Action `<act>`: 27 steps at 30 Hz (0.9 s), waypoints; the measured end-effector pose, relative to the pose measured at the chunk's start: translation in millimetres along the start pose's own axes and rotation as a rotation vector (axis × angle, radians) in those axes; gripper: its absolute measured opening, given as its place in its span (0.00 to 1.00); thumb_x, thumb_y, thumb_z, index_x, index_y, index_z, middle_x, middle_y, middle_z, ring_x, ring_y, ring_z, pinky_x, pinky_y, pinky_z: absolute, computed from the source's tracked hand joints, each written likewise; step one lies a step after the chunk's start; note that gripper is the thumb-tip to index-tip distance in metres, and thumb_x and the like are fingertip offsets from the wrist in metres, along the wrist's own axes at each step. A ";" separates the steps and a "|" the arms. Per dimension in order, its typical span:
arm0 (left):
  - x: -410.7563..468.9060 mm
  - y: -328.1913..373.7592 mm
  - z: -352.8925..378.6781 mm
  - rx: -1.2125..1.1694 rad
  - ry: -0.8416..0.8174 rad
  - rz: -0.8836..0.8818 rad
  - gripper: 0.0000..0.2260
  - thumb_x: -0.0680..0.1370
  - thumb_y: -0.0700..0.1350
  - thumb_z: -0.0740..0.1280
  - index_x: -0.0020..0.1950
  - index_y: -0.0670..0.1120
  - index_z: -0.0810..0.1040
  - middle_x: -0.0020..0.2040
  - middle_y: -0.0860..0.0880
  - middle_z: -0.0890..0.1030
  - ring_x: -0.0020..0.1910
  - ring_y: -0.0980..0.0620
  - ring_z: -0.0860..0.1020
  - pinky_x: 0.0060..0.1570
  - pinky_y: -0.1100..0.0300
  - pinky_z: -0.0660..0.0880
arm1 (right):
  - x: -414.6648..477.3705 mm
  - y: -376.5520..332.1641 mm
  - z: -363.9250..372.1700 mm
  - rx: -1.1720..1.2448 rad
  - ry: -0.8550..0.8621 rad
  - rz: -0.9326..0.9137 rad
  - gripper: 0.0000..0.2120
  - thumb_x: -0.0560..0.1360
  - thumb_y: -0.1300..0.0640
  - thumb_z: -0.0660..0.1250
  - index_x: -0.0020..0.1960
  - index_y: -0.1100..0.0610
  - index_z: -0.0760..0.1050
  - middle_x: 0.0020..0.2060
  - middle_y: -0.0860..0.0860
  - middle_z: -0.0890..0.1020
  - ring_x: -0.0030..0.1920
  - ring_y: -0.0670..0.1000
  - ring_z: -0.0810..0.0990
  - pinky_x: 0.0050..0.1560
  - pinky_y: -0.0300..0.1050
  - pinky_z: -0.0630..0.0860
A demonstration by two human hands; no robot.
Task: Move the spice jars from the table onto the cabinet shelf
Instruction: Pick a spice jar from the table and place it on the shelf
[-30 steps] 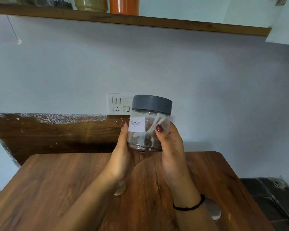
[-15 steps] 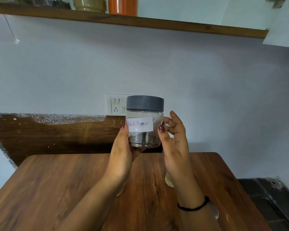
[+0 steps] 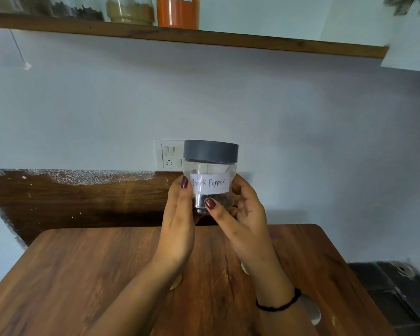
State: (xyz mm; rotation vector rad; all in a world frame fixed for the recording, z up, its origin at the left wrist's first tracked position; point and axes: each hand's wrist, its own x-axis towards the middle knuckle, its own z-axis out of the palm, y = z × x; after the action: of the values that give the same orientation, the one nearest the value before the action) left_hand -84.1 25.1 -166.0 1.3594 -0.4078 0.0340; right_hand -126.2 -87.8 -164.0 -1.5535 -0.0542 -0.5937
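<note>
Head view: a round, clear plastic jar (image 3: 210, 202) with a smooth grey screw lid (image 3: 211, 151) is held upright above the far edge of the table (image 3: 70, 275), not touching it. A white paper label (image 3: 210, 183) on its front reads "Black Pepper" in handwriting; dark contents sit in the bottom, the upper part looking see-through.

The table is glossy brown wood with strong grain and rounded corners. Behind it runs a dark, worn wooden panel (image 3: 70, 200) with a flaky pale upper edge, under a plain pale wall (image 3: 301, 129) carrying a white switch plate (image 3: 169, 155) just behind the jar. High up, a wooden shelf (image 3: 204, 38) holds a jar of orange powder (image 3: 177, 12), one of tan powder (image 3: 131, 9) to its left, and a dark-filled one (image 3: 75, 9) further left.

The left hand (image 3: 180, 226) grips the jar's left side, thumb lying up along it. The right hand (image 3: 243, 221) wraps the right side, thumb across the lower front. A black band (image 3: 277, 304) circles the right wrist.
</note>
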 end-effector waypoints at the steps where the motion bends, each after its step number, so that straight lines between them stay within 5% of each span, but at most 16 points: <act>1: -0.5 0.3 0.1 0.004 -0.005 0.003 0.19 0.83 0.57 0.53 0.68 0.50 0.73 0.58 0.53 0.81 0.60 0.54 0.80 0.63 0.43 0.77 | 0.1 -0.8 0.0 0.004 0.003 0.005 0.25 0.69 0.54 0.75 0.64 0.46 0.73 0.57 0.44 0.82 0.57 0.47 0.83 0.50 0.39 0.80; 7: -0.6 3.0 1.2 0.072 -0.103 0.015 0.22 0.81 0.59 0.55 0.71 0.52 0.70 0.62 0.54 0.79 0.63 0.56 0.78 0.66 0.46 0.74 | 1.4 -1.4 -7.2 0.095 0.038 0.073 0.27 0.70 0.56 0.76 0.67 0.54 0.73 0.57 0.48 0.83 0.58 0.48 0.83 0.51 0.40 0.81; 13: 4.6 -2.2 -3.4 0.082 -0.169 0.012 0.40 0.70 0.66 0.70 0.77 0.52 0.62 0.73 0.52 0.71 0.72 0.55 0.71 0.72 0.50 0.70 | 2.6 -6.5 -14.9 0.160 0.071 0.074 0.29 0.66 0.56 0.73 0.66 0.56 0.73 0.54 0.48 0.85 0.54 0.46 0.84 0.46 0.36 0.80; 18: 0.8 -3.4 -2.0 0.136 -0.128 0.093 0.35 0.71 0.60 0.70 0.75 0.54 0.63 0.71 0.54 0.72 0.69 0.59 0.73 0.67 0.60 0.73 | 4.3 -8.7 -17.6 0.149 0.086 0.060 0.30 0.65 0.55 0.73 0.67 0.55 0.73 0.57 0.50 0.83 0.54 0.44 0.84 0.46 0.36 0.80; 27: 27.9 29.7 12.6 0.190 -0.047 0.307 0.29 0.73 0.60 0.69 0.73 0.54 0.68 0.68 0.52 0.74 0.68 0.51 0.74 0.65 0.48 0.75 | 38.9 -44.5 -23.6 0.084 0.055 -0.067 0.33 0.65 0.50 0.73 0.68 0.52 0.71 0.61 0.47 0.80 0.56 0.42 0.82 0.47 0.34 0.79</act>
State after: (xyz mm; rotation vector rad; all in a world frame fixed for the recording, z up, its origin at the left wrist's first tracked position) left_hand -69.1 13.7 -127.7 1.4751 -0.6638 0.3011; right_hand -117.9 -118.5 -108.9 -1.4581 -0.0886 -0.6789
